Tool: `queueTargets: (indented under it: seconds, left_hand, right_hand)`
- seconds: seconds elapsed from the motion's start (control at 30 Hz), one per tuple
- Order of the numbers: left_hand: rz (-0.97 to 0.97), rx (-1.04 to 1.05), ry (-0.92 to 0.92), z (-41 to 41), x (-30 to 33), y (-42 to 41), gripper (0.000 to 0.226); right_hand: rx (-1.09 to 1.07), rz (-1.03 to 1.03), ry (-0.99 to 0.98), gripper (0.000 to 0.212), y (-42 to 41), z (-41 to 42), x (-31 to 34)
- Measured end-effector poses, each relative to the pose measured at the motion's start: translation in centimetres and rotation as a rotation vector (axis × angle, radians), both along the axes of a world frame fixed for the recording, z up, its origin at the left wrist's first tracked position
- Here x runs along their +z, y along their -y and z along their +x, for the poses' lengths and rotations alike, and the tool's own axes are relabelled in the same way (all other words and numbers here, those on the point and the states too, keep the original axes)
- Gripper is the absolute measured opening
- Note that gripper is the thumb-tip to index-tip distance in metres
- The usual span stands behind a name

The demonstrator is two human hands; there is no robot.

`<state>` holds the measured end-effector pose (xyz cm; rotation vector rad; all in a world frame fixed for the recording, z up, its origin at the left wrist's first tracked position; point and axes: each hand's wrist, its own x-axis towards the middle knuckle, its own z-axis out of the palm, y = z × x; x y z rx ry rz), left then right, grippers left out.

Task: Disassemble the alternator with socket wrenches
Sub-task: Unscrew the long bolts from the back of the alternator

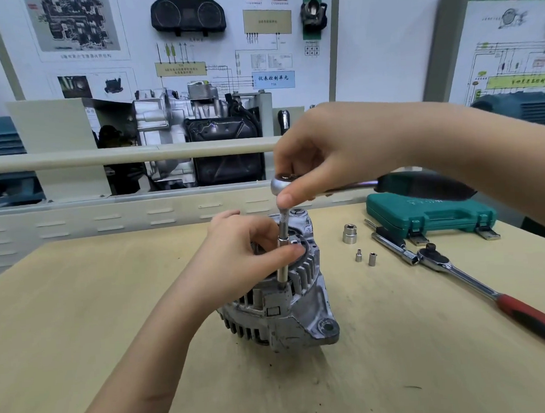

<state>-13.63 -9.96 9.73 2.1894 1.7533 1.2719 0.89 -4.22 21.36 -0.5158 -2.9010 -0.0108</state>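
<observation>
Standing upright near the middle of the tabletop [81, 311], the alternator [286, 306] is a dull silver casting with slotted cooling vents round its body, scuffed and grimy, and a mounting ear with a bolt hole at its lower right. No brand or label can be read on it. A ratchet wrench [405, 183] with a dark green handle drives a slim knurled extension bar [282, 253] that runs straight down into the alternator's top rim. The right hand [334, 152] grips the ratchet's round head from above, thumb pressed on its near side. The left hand [242, 252] curls over the alternator's top, its thumb and fingers pinching the extension bar.

Toward the tabletop's right edge stand a large socket [349, 234] and two small sockets [365, 257], all apart from one another. Just beyond them lie a second extension bar [393, 244] and a longer ratchet with a red and black handle [506, 301], which runs off toward the near right corner. A closed green tool case [429, 214] sits at the far right; its embossed lid marking is too blurred to read.

Behind the tabletop, a cutaway engine unit [198, 131] stands before a wiring display board [177, 37], whose blue label reads "仪表控制单元".
</observation>
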Motion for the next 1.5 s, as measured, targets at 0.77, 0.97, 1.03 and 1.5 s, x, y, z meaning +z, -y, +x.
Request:
queueTargets:
  seconds: [0.77,0.97,1.03,1.5]
  left_hand:
    - [-0.131,-0.17,0.119,-0.8,0.6,0.4,0.026]
    - [-0.083,-0.13,0.094,-0.9,0.6,0.4,0.036]
    - [-0.059,-0.072,0.057,-0.7,0.4,0.3,0.038]
    - [-0.13,-0.194,0.219,-1.0,0.8,0.6,0.033]
  right_hand:
    - [0.017,0.121,0.03,0.033,0.2,-0.1,-0.3]
    - [0.081,0.092,0.043,0.022,0.3,-0.3,-0.3]
    - [0.072,0.128,0.028,0.021,0.2,-0.4,-0.3]
    - [0.042,0.062,0.027,0.02,0.0,-0.1,-0.5]
